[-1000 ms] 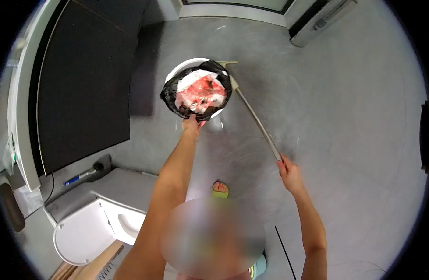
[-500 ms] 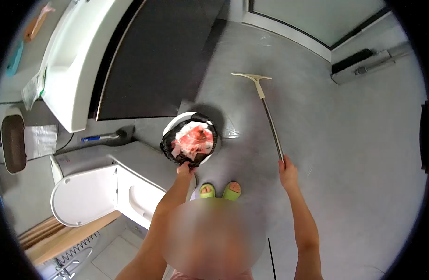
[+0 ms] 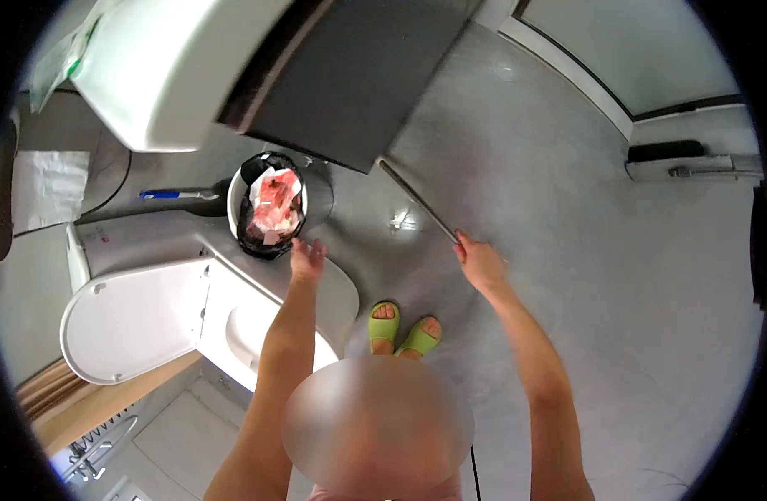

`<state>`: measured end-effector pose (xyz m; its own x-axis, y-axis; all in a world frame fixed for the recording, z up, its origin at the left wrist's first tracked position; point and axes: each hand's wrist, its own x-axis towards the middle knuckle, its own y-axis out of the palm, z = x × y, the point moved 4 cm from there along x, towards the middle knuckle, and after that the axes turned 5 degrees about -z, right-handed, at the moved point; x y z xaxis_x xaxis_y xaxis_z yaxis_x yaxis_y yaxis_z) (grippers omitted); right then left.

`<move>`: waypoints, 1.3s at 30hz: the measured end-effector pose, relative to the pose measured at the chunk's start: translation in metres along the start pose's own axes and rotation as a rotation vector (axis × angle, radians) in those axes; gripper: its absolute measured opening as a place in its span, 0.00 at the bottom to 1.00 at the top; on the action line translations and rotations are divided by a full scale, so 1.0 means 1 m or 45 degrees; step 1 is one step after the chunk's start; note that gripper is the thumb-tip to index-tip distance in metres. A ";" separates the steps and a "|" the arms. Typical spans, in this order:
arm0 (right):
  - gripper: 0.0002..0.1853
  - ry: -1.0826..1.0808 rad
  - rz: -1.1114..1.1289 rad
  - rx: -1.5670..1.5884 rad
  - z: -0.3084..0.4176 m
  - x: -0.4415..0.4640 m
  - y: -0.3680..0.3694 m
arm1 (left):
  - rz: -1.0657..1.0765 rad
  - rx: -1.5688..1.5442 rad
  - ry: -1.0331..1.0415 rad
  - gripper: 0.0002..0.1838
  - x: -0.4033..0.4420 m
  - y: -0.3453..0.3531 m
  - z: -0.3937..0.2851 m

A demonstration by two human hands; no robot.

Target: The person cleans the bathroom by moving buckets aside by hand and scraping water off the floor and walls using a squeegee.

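My right hand [image 3: 481, 263] is wrapped round the metal handle of a floor squeegee [image 3: 421, 200]. The squeegee's far end reaches under the dark cabinet [image 3: 350, 92], so its blade is hidden. My left hand [image 3: 308, 260] has its fingers spread, close by the rim of a white trash bin [image 3: 234, 204]. A black bag [image 3: 255, 171] lines the bin, and red and white wrappers and tissue [image 3: 276, 203] fill its top. The bin leans beside the toilet.
An open toilet [image 3: 233, 330] with its lid [image 3: 133, 321] raised stands at the left. A blue and white toilet brush [image 3: 179, 194] lies behind the bin. A white basin [image 3: 149, 75] juts out above, and a glass door [image 3: 634, 50] is at the top right.
The bin has shifted left toward the toilet, and my left hand has let go of its bag edge. The squeegee has swung left, its head passing under the cabinet.
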<state>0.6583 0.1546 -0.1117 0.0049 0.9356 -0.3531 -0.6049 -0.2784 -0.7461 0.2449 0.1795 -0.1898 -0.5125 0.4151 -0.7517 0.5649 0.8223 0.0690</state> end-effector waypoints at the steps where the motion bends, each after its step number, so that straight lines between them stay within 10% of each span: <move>1: 0.17 -0.021 -0.003 0.015 0.012 0.011 0.015 | 0.201 0.015 -0.112 0.33 0.006 -0.001 0.002; 15: 0.21 -0.063 0.114 0.268 0.182 0.019 0.124 | 0.318 0.664 -0.080 0.25 -0.045 -0.002 -0.017; 34: 0.19 -0.561 0.028 -0.036 0.235 0.129 0.120 | -0.440 -0.244 0.133 0.19 0.069 -0.026 -0.115; 39: 0.19 -0.319 0.263 -0.234 0.289 0.166 0.148 | -0.556 -0.246 0.196 0.21 0.043 -0.019 -0.126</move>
<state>0.3397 0.3318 -0.1175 -0.3110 0.8733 -0.3749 -0.4197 -0.4802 -0.7703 0.1306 0.2310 -0.1403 -0.7719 0.0566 -0.6332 0.1538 0.9831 -0.0996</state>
